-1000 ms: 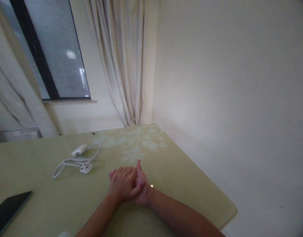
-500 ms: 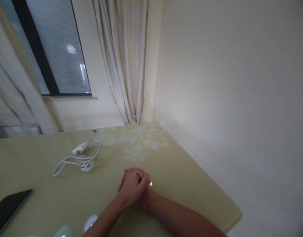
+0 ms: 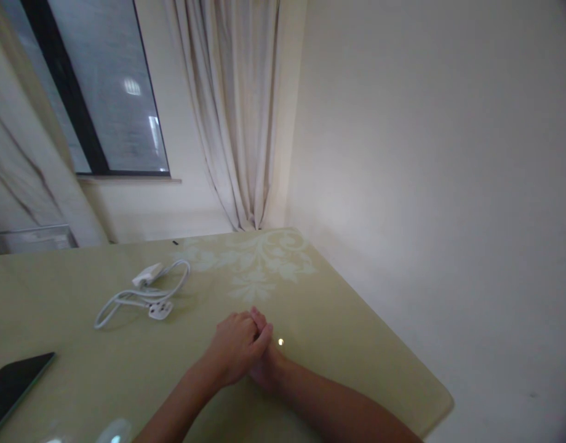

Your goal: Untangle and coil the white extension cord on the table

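My two hands rest clasped together on a pale green table (image 3: 357, 344) with a white floral print. My left hand (image 3: 232, 347) lies on top, its fingers wrapped round my right hand (image 3: 263, 360), which sits mostly hidden beneath it with curled fingers. Neither hand holds any object. A white power cable with a plug and adapter (image 3: 147, 292) lies on the table, well to the left of my hands.
A dark tablet or phone (image 3: 15, 384) lies at the table's left edge. The table's right edge runs close to a plain cream wall. A beige curtain (image 3: 237, 111) hangs in the corner beside a dark window (image 3: 103, 92).
My hands went from flat and overlapping with fingers stretched to clasped with fingers curled, staying on the same patch of table. The view shifted slightly.
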`<state>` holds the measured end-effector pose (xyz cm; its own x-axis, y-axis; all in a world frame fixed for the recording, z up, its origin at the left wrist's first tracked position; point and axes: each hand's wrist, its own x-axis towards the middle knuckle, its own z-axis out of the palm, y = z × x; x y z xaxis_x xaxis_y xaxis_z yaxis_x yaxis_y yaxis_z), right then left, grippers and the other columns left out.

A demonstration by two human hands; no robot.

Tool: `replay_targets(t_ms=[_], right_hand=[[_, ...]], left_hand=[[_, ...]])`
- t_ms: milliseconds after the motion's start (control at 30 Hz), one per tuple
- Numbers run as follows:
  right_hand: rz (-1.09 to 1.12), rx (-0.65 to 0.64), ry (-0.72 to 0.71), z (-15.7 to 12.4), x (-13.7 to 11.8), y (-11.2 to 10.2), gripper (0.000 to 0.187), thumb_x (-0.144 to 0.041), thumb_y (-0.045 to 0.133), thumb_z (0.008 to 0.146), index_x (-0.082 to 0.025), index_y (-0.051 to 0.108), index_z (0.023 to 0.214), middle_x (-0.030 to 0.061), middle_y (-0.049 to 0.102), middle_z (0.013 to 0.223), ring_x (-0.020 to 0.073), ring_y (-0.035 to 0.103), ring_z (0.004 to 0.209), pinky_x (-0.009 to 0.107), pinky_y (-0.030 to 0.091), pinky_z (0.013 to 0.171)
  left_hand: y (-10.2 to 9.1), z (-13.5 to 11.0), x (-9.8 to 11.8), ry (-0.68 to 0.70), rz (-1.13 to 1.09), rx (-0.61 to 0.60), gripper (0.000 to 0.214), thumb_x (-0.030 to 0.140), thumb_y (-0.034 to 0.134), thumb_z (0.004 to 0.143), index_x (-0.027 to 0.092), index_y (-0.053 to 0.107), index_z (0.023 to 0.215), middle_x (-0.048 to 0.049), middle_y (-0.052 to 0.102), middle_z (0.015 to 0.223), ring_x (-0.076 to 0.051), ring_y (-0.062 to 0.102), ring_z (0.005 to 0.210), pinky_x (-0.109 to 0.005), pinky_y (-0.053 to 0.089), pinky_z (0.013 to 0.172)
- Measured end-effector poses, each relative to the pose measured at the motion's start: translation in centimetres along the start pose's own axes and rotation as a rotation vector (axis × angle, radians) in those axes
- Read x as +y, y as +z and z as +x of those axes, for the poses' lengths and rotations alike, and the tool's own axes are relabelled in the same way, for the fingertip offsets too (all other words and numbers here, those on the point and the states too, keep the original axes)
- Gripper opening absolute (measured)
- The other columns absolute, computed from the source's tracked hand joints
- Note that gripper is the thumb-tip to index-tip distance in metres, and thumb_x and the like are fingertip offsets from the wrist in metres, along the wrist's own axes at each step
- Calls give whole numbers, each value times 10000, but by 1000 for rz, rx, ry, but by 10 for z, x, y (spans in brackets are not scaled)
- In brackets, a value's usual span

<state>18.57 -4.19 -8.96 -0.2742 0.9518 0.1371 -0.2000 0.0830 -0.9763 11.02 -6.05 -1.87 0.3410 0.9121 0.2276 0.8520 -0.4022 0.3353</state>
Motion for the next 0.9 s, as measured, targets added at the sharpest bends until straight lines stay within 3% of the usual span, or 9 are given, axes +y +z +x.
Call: replay_targets(t_ms=[133,233,333,433,500,667,800,900], right_hand=[[242,-42,173,5,-9,-11,701,-860,451,853,-202,695,867,79,674,749,212,646,685,322,483,599],[142,64,215,11,-16,-26,596,-753,661,782,-163,689,864,57,684,719,137,585,566,268,416,574],[169,195,216,17,-17,-35,498,-616,678,782,-161,676,985,41,708,739,105,551,533,248,388,567],[186,233,220,19,-17,-36,417,-459,648,774,-169,647,1073,29,729,773,103,553,535,250,404,577],[149,225,213,18,-18,-33,404,-389,631,753,-166,638,1090,24,731,763,106,558,540,250,401,579],[87,186,189,13,-21,-30,399,-350,607,736,-157,631,1084,3,696,684,112,549,528,251,382,564],[67,168,175,13,-21,-30,366,-336,595,752,-159,633,1070,-6,679,669,112,548,529,249,387,564],[52,143,177,15,-19,-30,340,-334,609,766,-168,630,1063,0,685,697,111,553,525,248,388,556]], left_hand=[[-19,7,-15,-67,-44,-34,576,565,357,1025,217,765,814,-82,778,830,-237,716,775,-338,489,727],[-32,10,-57,-208,123,142,431,418,404,1020,214,767,1132,-106,792,1109,-275,718,1031,-371,500,897],[-37,1,-109,-391,502,310,439,291,384,1003,138,696,1271,-182,714,1281,-356,653,1161,-475,469,977],[-37,-15,-148,-548,659,298,409,275,408,995,119,678,1260,-207,684,1312,-373,633,1189,-523,442,1020],[-37,-23,-161,-589,661,268,384,288,433,997,144,681,1252,-200,676,1340,-366,613,1237,-545,402,1079],[-43,-27,-167,-549,608,218,392,374,402,1035,161,731,1034,-200,729,1221,-397,617,1219,-668,286,1129],[-48,-17,-158,-491,485,118,393,360,399,1036,157,728,962,-205,769,1096,-389,664,1144,-568,372,1077],[-44,-4,-137,-448,330,81,406,369,406,1030,142,723,917,-228,774,992,-398,702,1057,-522,420,998]])
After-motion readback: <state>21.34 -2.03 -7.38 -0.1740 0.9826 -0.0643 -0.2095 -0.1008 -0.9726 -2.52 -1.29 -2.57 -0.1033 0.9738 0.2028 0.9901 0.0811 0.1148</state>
